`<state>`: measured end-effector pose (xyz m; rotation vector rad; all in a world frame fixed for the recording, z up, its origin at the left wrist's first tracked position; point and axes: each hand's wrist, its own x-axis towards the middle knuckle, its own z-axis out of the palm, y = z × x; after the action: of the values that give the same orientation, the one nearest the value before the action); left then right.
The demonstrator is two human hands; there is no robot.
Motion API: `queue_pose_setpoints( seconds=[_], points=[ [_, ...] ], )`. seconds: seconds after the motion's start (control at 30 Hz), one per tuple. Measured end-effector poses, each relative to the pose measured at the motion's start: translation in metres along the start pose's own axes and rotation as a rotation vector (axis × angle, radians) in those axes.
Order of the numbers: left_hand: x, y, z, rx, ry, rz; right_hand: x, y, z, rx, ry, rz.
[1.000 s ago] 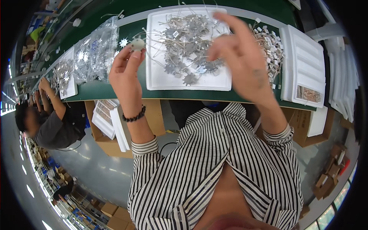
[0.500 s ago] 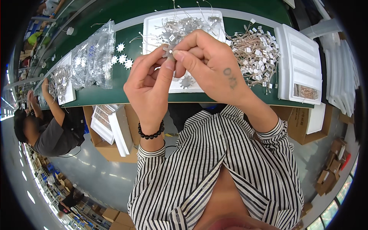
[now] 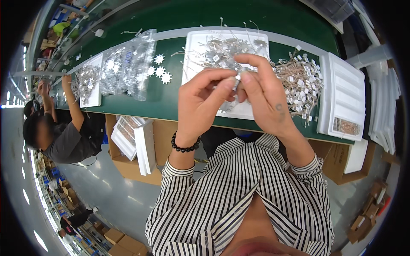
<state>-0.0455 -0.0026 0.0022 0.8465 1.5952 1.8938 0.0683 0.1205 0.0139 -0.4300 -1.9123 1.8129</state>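
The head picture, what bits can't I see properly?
Head view: full shape of the small part, mostly hidden by the left hand and right hand.
Head view: part of the white tray, behind both hands.
Head view: how many pieces the plastic bag holds, blurred by wrinkles.

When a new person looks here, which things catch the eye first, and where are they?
Probably the left hand and right hand, which meet around a small part above the white tray. Then the heap of wires with white plugs to the tray's right, and the star-shaped pieces on its left, beside the clear plastic bag.
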Motion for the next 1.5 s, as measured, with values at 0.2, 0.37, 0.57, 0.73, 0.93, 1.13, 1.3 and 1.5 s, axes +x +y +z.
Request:
queue_pose_setpoints(
  seconds=[0.2,0.37,0.57,0.73,0.93,1.13,1.3,1.5],
  points=[
    [0.019,0.009,0.006,-0.154,-0.228,-0.291,-0.007,0.006,-0.011,0.072,0.016,0.042],
    [0.034,0.008,0.02,-0.063,-0.341,-0.364,-0.013,0.01,-0.033,0.084,0.016,0.039],
    [0.05,0.007,0.041,-0.052,-0.374,-0.356,-0.018,0.016,-0.074,-0.108,0.015,0.128],
    [0.097,0.033,0.06,0.137,-0.239,-0.075,-0.012,0.03,-0.096,-0.499,0.11,-0.209],
    [0.199,0.036,0.064,0.353,-0.064,0.091,-0.019,0.017,-0.098,-0.223,0.425,-0.091],
    [0.236,0.03,0.014,0.682,0.108,-0.005,-0.043,0.024,-0.116,-0.199,0.272,0.013],
    [0.185,-0.034,-0.069,0.724,0.27,-0.071,-0.064,0.041,-0.137,-0.273,0.37,0.089],
    [0.064,-0.126,-0.187,1.617,0.191,0.183,-0.058,0.048,-0.154,-0.345,0.434,0.044]
  ],
)
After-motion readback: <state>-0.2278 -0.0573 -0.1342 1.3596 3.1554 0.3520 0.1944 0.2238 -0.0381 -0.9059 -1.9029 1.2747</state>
